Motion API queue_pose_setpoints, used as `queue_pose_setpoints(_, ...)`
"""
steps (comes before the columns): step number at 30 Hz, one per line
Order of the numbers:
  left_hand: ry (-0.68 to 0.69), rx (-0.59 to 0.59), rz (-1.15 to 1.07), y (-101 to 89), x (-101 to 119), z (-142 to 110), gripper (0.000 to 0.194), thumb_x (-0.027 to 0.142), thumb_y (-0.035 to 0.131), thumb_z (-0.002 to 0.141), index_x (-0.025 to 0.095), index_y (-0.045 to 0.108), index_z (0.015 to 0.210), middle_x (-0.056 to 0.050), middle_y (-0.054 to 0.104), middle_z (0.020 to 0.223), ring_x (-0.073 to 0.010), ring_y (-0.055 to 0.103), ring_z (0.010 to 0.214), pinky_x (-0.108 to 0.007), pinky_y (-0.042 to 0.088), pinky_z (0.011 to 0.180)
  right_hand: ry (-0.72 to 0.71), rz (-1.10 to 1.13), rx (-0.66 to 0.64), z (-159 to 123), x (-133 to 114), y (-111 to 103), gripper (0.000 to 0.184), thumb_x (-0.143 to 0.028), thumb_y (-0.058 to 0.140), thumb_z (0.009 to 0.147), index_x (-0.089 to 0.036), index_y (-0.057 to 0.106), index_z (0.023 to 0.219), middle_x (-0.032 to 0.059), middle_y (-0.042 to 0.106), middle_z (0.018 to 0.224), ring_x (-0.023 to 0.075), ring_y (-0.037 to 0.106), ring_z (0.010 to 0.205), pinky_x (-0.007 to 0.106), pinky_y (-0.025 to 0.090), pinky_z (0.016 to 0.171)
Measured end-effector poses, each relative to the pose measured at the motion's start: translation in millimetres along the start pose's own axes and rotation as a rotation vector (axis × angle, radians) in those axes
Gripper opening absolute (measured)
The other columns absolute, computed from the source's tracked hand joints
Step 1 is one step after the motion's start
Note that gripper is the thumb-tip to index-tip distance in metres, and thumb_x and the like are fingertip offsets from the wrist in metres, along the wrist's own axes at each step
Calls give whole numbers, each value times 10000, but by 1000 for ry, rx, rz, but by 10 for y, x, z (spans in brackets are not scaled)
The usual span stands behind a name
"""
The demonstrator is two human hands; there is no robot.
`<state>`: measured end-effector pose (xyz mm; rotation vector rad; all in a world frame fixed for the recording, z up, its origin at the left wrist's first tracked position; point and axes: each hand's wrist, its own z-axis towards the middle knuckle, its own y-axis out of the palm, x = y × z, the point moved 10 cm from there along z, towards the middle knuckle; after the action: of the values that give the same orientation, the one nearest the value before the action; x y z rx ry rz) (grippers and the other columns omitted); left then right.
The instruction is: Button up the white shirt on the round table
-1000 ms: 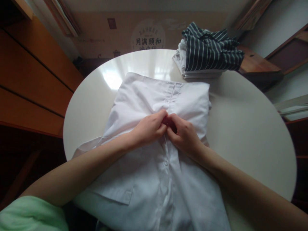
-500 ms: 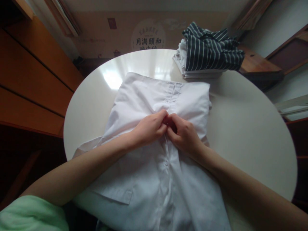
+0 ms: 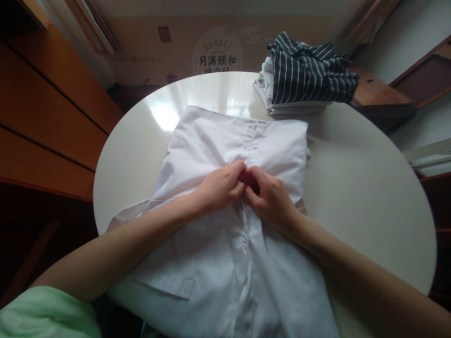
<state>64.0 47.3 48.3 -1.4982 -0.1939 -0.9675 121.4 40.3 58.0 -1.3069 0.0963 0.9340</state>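
Note:
A white button-up shirt lies spread on a round white table, its button strip running down the middle towards me. My left hand and my right hand meet over that strip, fingertips pinched together on the fabric at about the shirt's middle. Both hands are closed on the cloth; the spot between the fingertips is hidden. A button shows on the strip just below the hands. A chest pocket sits on the shirt's lower left.
A pile of folded clothes topped by a dark striped garment sits at the table's far right edge. Wooden cabinets stand on the left. A cardboard box with printed characters stands behind the table.

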Motion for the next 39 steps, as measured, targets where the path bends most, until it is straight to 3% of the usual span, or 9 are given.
queue_pose_setpoints(39, -12, -13, 49, 4, 7, -5, 42, 144, 391, 754, 182, 372, 756, 13, 484, 696, -118, 469, 632, -236, 380, 586, 2, 2, -11, -1, -8, 3, 36, -153, 426, 719, -189, 426, 720, -4, 494, 629, 113, 434, 536, 235, 323, 524)
